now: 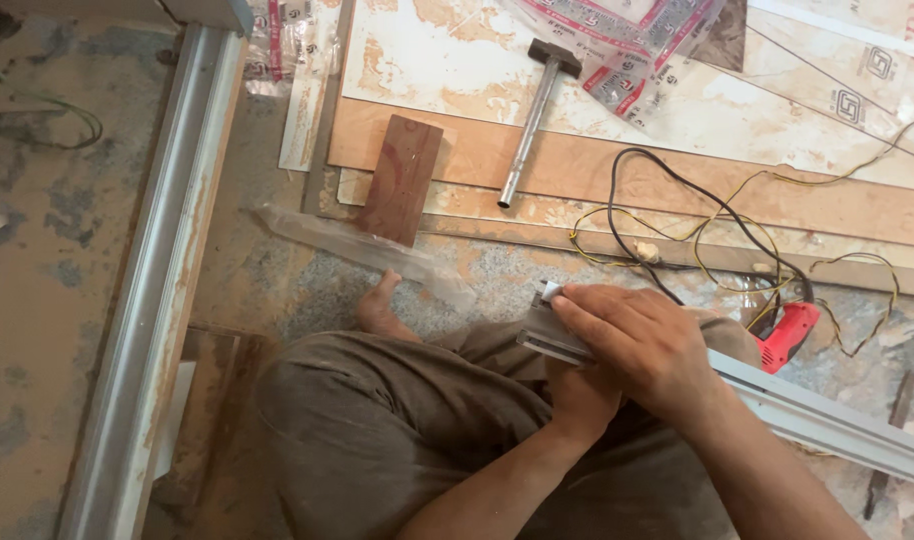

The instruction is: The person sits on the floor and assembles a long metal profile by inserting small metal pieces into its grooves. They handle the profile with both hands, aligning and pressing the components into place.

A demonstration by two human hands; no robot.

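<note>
Fingers of the right hand [642, 340] are closed over the aluminium rail [827, 415]'s end, gripped underneath by the left hand [580, 400]; steadying is needed.

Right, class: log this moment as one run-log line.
right hand: presses on aluminium rail end | left hand: supports rail from below | rail: across lap | hammer, red power tool: on floor, untouched

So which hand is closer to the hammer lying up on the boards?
Right. The right hand rests on top of the aluminium rail, nearer the hammer; the left hand sits beneath it, farther back.
</note>
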